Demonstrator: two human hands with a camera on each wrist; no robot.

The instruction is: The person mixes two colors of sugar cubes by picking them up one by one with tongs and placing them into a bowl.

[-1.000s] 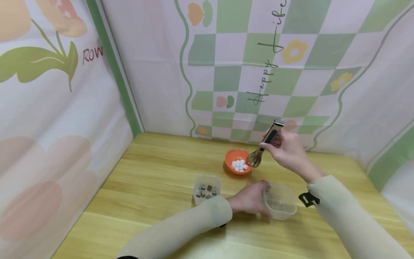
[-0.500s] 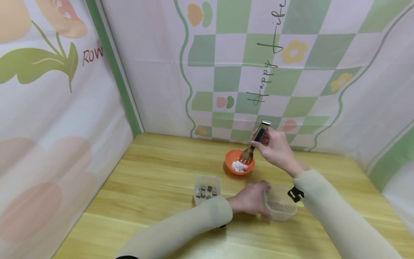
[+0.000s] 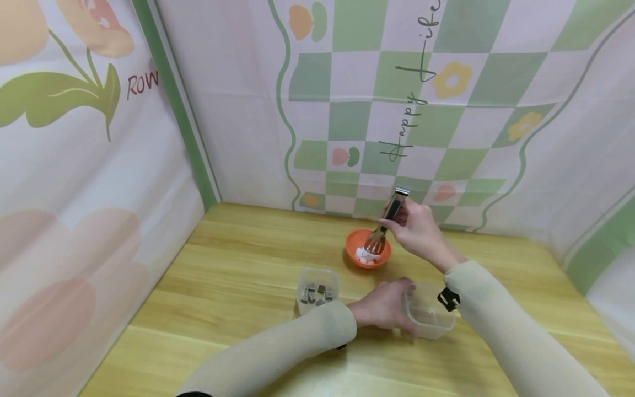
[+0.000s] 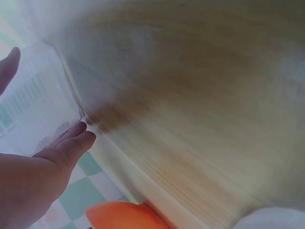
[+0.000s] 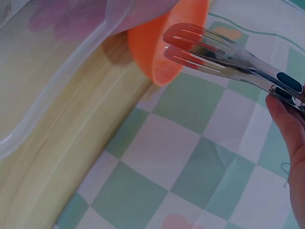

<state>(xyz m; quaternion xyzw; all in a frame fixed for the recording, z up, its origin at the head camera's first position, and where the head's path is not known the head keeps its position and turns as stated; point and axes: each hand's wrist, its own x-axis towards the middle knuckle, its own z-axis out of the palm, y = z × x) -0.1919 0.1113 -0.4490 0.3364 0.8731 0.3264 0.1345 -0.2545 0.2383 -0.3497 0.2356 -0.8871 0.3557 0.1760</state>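
In the centre right of the head view, the right hand (image 3: 420,229) pinches a pair of metal tongs (image 3: 392,211) with black grips, its slotted ends pointing down into the orange bowl (image 3: 353,241) at the centre of the frame. The tips are among small white pieces (image 3: 366,255) in the bowl; whether they clamp any, I cannot tell. Lower in the frame, right of centre, the left hand (image 3: 384,304) grips the left end of a clear plastic container (image 3: 431,331), its thumb and fingers on either side. A second, translucent tub (image 3: 317,275) stands left of that hand, just below centre, holding small metallic cubes (image 3: 321,288), partly hidden by the left sleeve (image 3: 278,344). Everything rests on a wood-grain desk (image 3: 233,275), and a green-and-white checked cloth (image 3: 357,121) lettered "Happy Life" hangs behind in the upper part of the frame.
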